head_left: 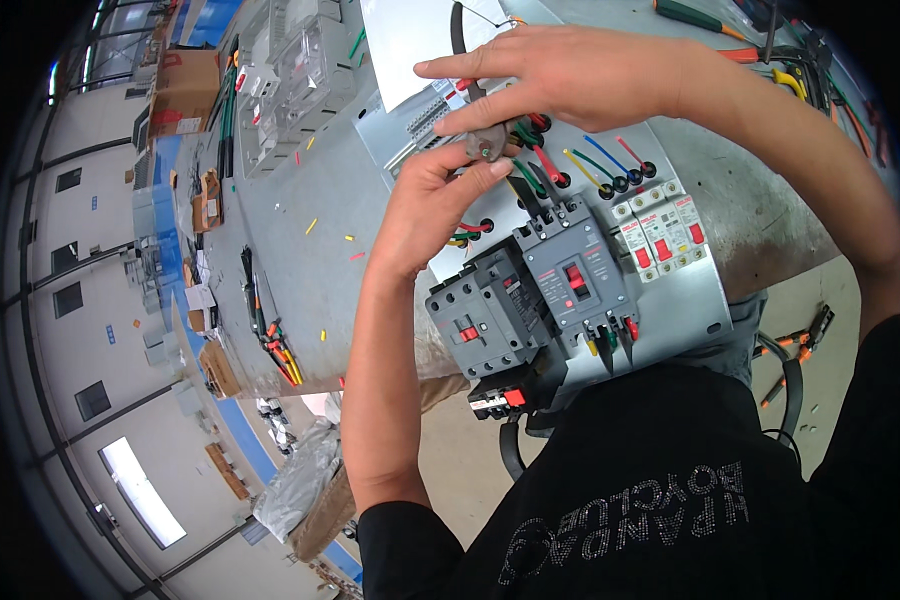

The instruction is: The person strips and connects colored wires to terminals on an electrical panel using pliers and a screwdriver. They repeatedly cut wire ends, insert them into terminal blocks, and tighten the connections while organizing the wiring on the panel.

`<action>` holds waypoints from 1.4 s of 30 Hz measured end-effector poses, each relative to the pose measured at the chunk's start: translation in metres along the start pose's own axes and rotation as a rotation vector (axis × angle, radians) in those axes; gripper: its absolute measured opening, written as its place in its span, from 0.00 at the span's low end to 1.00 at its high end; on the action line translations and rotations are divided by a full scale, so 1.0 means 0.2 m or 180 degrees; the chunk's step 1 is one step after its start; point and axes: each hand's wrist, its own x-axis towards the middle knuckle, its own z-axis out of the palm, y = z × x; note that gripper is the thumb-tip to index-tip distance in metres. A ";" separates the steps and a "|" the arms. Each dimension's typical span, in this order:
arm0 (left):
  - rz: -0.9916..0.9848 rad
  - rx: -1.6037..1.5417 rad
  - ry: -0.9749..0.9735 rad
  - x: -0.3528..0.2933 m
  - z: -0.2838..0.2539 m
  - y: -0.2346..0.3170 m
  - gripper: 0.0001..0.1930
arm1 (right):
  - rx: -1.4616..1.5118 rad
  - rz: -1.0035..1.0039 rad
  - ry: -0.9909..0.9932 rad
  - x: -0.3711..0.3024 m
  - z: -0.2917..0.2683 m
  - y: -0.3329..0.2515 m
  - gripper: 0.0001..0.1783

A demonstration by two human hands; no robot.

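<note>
My right hand (570, 75) reaches across the top of the metal mounting plate (685, 300), its fingers around the handles of pliers (487, 142). The jaws meet the fingertips of my left hand (435, 205). Thumb and forefinger of that hand pinch what looks like a wire end, mostly hidden by the jaws. Below them sit a dark grey circuit breaker (595, 265) with a red switch and a grey contactor (475, 325). Red, green and black wires rise through holes above the breaker. Small white breakers (662, 238) stand at the right.
Clear plastic boxes (305, 85) and a white sheet (400, 40) lie at the far side. Bundled wires (265, 325) and wire scraps (312, 226) are on the bench at left. A green-handled screwdriver (695, 15) and more tools lie far right. An orange-handled tool (800, 345) is on the floor.
</note>
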 end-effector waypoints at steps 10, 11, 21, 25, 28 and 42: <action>-0.0081 0.0059 0.0045 -0.01 0.01 0.00 0.14 | 0.0188 0.0532 -0.0105 -0.07 0.00 -0.04 0.58; -0.0089 0.0122 0.0051 0.00 0.01 0.00 0.14 | 0.0122 0.0517 -0.0133 -0.07 0.01 -0.03 0.57; -0.0077 -0.0099 0.0103 -0.01 0.02 0.00 0.13 | -0.0256 0.0090 0.0155 -0.04 0.11 0.00 0.44; -0.0131 -0.0108 0.0078 -0.01 0.00 -0.01 0.12 | -0.0638 -0.0091 0.0167 0.00 0.07 -0.01 0.42; -0.0140 -0.0084 0.0029 0.00 0.00 0.00 0.12 | -0.0472 0.0020 0.0011 0.01 0.08 0.00 0.42; -0.0364 0.0060 -0.0059 -0.01 -0.02 -0.03 0.12 | -0.1170 -0.0109 -0.0030 0.12 0.10 0.00 0.17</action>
